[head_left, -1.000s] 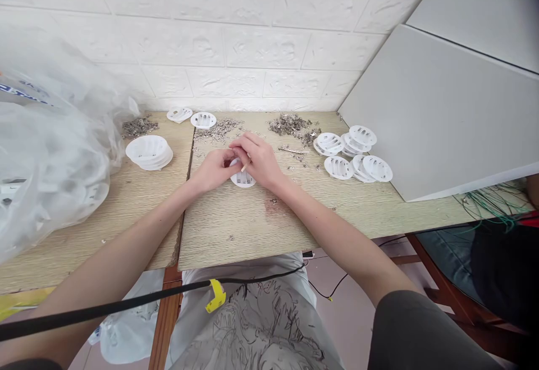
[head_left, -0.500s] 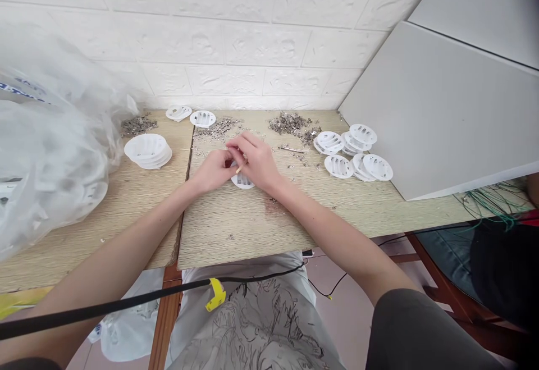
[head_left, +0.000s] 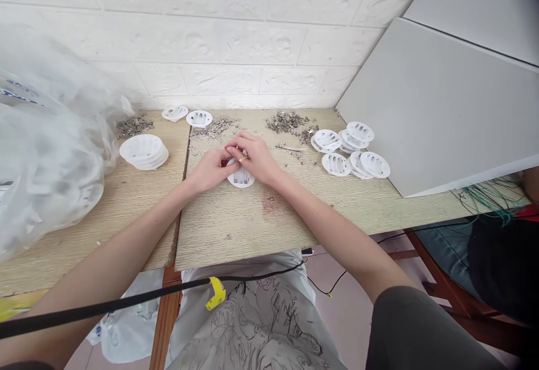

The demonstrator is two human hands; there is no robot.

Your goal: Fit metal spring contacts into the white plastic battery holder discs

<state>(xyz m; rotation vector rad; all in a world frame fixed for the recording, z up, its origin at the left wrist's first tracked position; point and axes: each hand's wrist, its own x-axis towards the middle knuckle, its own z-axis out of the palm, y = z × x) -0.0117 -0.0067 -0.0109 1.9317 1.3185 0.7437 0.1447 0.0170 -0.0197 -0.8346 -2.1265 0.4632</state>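
Note:
A white round slotted plastic disc lies on the wooden table in front of me. My left hand rests at its left edge with the fingers curled onto it. My right hand is bent over the disc from the right, fingers pinched together above it on something small that I cannot make out. Both hands meet over the disc and hide most of it.
Several finished white discs lie to the right, a stack of white discs to the left, two more at the back. Piles of small metal parts lie along the wall. A clear plastic bag fills the left; a grey panel the right.
The hands stay over the disc; the right fingers have shifted slightly and closed tighter. The thin stick seen in the right hand earlier no longer shows.

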